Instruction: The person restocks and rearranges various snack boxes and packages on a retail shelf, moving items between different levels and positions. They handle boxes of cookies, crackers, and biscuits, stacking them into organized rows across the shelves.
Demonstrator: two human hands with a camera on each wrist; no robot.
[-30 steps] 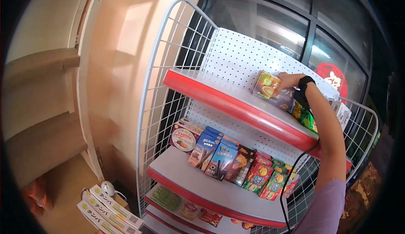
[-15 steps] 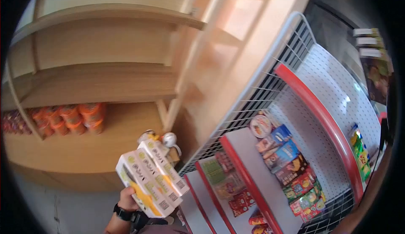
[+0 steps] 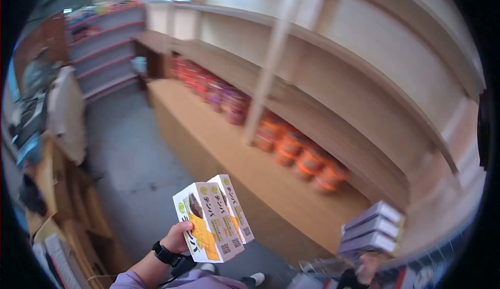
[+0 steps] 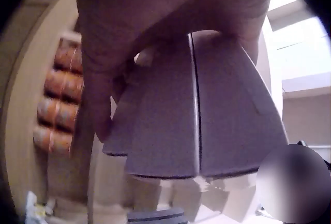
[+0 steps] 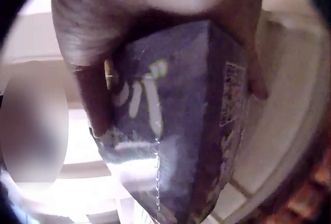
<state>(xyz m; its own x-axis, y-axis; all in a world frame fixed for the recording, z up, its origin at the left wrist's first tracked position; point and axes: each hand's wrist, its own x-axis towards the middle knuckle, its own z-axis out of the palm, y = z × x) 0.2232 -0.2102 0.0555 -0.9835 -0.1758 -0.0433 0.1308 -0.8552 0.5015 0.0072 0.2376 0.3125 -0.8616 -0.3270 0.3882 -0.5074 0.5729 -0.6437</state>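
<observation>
My left hand (image 3: 175,238) grips three white boxes (image 3: 211,224) with green marks and a yellow-orange picture, held upright but tilted above the floor. In the left wrist view the left hand (image 4: 176,17) spans the boxes (image 4: 160,110), fingers and thumb on opposite sides. At the lower right of the head view, my right hand (image 3: 367,269) holds a stack of boxes (image 3: 371,231), blurred, with pale ends. The right wrist view shows the right hand (image 5: 155,1) clasping a dark-looking box (image 5: 176,94) with pale lettering and a printed code on one side.
A long wooden shelf unit (image 3: 224,156) holds orange-lidded jars (image 3: 289,145) and red and purple packs (image 3: 208,88). Grey floor (image 3: 127,148) runs towards red-edged shelves (image 3: 107,62). Boards and wooden furniture (image 3: 70,200) stand at the left. Wire shelving (image 3: 416,257) shows at the lower right.
The head view has swung left from the white rack to the wooden shelves. My right hand has lifted its boxes off the rack's top shelf; the left hand keeps its boxes.
</observation>
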